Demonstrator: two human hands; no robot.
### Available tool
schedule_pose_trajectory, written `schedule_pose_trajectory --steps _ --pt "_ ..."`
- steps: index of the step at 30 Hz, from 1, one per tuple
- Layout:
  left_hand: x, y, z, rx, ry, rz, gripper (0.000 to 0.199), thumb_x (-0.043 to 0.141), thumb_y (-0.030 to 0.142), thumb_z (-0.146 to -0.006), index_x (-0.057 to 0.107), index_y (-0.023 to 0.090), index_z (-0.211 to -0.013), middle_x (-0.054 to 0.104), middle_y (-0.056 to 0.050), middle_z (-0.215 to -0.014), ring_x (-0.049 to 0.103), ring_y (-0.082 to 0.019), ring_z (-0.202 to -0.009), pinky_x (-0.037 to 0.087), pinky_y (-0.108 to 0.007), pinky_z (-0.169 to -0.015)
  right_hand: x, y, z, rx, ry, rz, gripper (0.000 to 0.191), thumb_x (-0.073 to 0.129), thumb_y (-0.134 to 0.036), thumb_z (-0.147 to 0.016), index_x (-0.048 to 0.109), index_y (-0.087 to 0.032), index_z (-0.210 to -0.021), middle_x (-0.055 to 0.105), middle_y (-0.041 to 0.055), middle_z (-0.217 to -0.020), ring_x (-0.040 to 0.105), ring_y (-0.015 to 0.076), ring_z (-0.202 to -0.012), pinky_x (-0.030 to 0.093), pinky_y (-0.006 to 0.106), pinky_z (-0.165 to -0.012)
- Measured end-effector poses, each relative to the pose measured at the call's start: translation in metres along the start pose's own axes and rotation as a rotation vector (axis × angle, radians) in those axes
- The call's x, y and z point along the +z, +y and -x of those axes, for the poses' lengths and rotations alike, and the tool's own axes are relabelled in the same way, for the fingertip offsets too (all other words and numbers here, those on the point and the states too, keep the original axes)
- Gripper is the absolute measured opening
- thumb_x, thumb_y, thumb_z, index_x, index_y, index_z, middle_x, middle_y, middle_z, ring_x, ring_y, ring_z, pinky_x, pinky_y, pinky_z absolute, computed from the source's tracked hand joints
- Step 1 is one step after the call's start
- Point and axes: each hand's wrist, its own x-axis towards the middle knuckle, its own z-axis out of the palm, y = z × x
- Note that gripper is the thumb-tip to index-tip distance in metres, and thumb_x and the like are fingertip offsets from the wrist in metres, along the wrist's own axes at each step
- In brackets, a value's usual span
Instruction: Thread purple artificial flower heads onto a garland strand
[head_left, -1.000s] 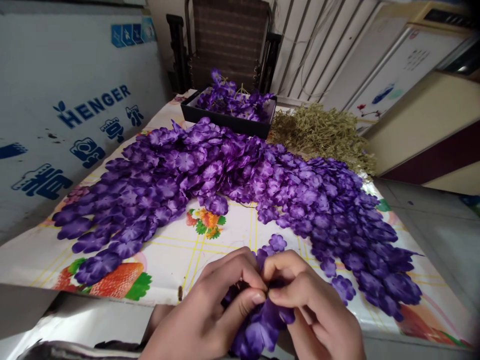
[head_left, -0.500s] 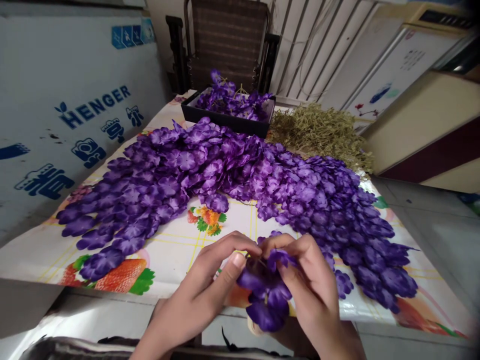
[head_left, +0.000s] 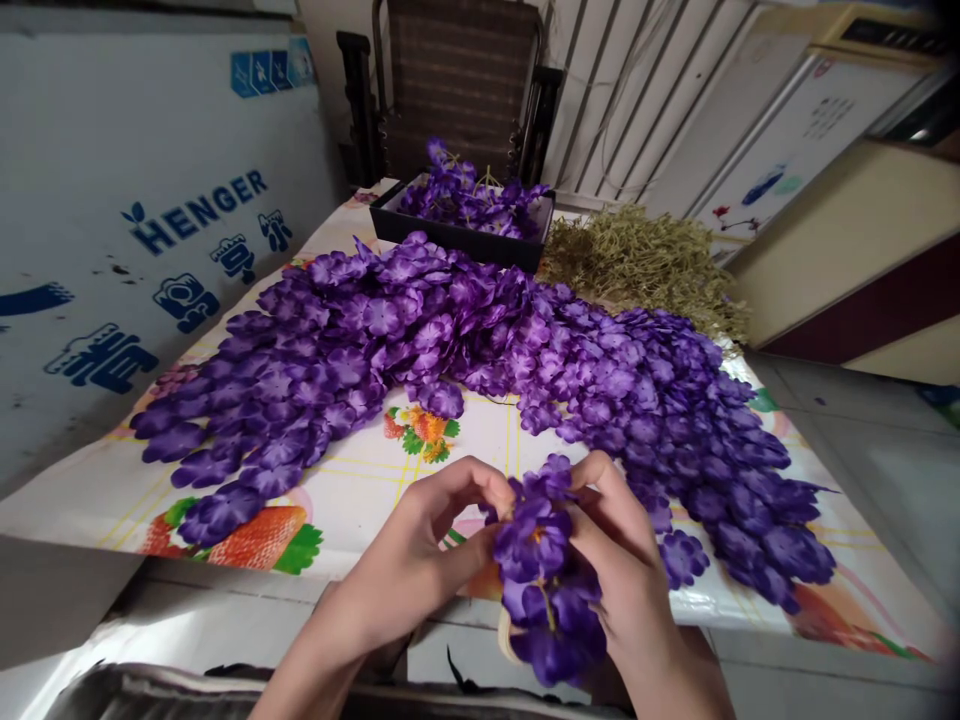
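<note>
Between my two hands, at the table's near edge, hangs a string of purple artificial flowers. My left hand pinches its upper left side with thumb and forefinger. From the other side, my right hand grips the same string, its fingertips partly hidden behind the petals. An orange centre shows in one bloom, and a thin greenish stem runs down to the lowest ones. Just beyond my hands, a large arched heap of purple flowers covers much of the tabletop.
A black box holding more purple flowers stands at the back. Dry greenish stems are piled to its right. The tablecloth has a strawberry print. A large carton borders the left side, and a chair stands behind.
The flowers between my hands have turned to show an open bloom facing up. My right hand has shifted slightly right, its fingers farther from my left hand's.
</note>
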Motion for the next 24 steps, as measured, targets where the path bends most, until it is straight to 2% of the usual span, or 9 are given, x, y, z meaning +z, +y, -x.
schedule_pose_trajectory --steps 3,7,10,13,16,19,22,24 --pt "0.0 0.001 0.001 0.009 -0.006 -0.101 0.032 0.048 -0.005 -0.068 0.06 0.018 -0.086 0.061 0.001 -0.086 0.056 -0.014 -0.086 0.041 -0.024 -0.079 0.001 0.001 0.0 0.045 -0.037 0.058 0.019 0.063 -0.034 -0.085 0.049 -0.023 -0.077 0.054 -0.0057 -0.059 0.048 0.009 -0.043 0.039 0.019 -0.041" --pt "-0.002 0.0 0.003 0.014 0.018 -0.212 0.034 0.045 -0.007 -0.061 0.06 0.018 -0.079 0.06 0.002 -0.08 0.056 -0.014 -0.08 0.041 -0.022 -0.074 -0.002 0.004 -0.003 0.071 -0.063 0.03 0.018 0.063 -0.03 -0.085 0.048 -0.023 -0.079 0.056 -0.0065 -0.057 0.052 0.0088 -0.038 0.04 0.019 -0.038" --pt "-0.004 -0.004 0.005 0.027 0.044 -0.176 0.018 0.051 0.001 -0.072 0.058 0.018 -0.077 0.058 0.002 -0.075 0.053 -0.013 -0.073 0.041 -0.022 -0.067 -0.003 0.007 -0.006 0.074 -0.152 -0.157 0.018 0.062 -0.025 -0.085 0.047 -0.023 -0.077 0.053 -0.0076 -0.054 0.05 0.0079 -0.037 0.038 0.018 -0.039" --pt "-0.003 -0.007 0.006 0.0 0.209 -0.06 0.003 0.057 0.017 -0.082 0.056 0.018 -0.08 0.059 0.001 -0.074 0.054 -0.014 -0.07 0.043 -0.024 -0.066 0.0 0.007 -0.006 0.057 -0.213 -0.259 0.017 0.061 -0.024 -0.086 0.047 -0.023 -0.077 0.054 -0.0071 -0.058 0.051 0.0078 -0.041 0.039 0.02 -0.043" --pt "0.001 -0.005 0.003 -0.07 0.293 0.07 0.013 0.057 0.026 -0.086 0.056 0.017 -0.076 0.059 0.0 -0.07 0.055 -0.015 -0.07 0.045 -0.026 -0.069 0.005 0.005 -0.003 0.048 -0.235 -0.211 0.017 0.06 -0.027 -0.087 0.046 -0.023 -0.078 0.055 -0.007 -0.059 0.051 0.0086 -0.04 0.04 0.023 -0.045" --pt "0.002 -0.005 0.001 -0.064 0.269 0.12 0.009 0.06 0.025 -0.085 0.056 0.017 -0.082 0.06 -0.002 -0.077 0.058 -0.017 -0.078 0.046 -0.028 -0.075 0.008 0.003 -0.001 0.022 -0.216 -0.147 0.018 0.06 -0.029 -0.087 0.045 -0.024 -0.078 0.055 -0.0074 -0.058 0.051 0.0099 -0.04 0.042 0.025 -0.045" --pt "-0.001 -0.006 0.006 0.106 0.386 0.05 0.019 0.064 0.017 -0.083 0.053 0.021 -0.098 0.057 -0.001 -0.092 0.056 -0.016 -0.09 0.045 -0.027 -0.081 0.009 0.004 0.0 -0.013 -0.158 -0.076 0.014 0.058 -0.029 -0.088 0.047 -0.025 -0.08 0.056 -0.0064 -0.06 0.053 0.0111 -0.043 0.044 0.025 -0.047" --pt "-0.004 -0.005 0.012 0.291 0.441 -0.07 0.017 0.062 0.013 -0.085 0.053 0.024 -0.095 0.055 0.002 -0.089 0.054 -0.013 -0.087 0.043 -0.024 -0.08 0.01 0.006 0.0 -0.051 -0.087 0.0 0.013 0.059 -0.03 -0.088 0.049 -0.025 -0.081 0.056 -0.0056 -0.063 0.054 0.0112 -0.046 0.043 0.024 -0.046"
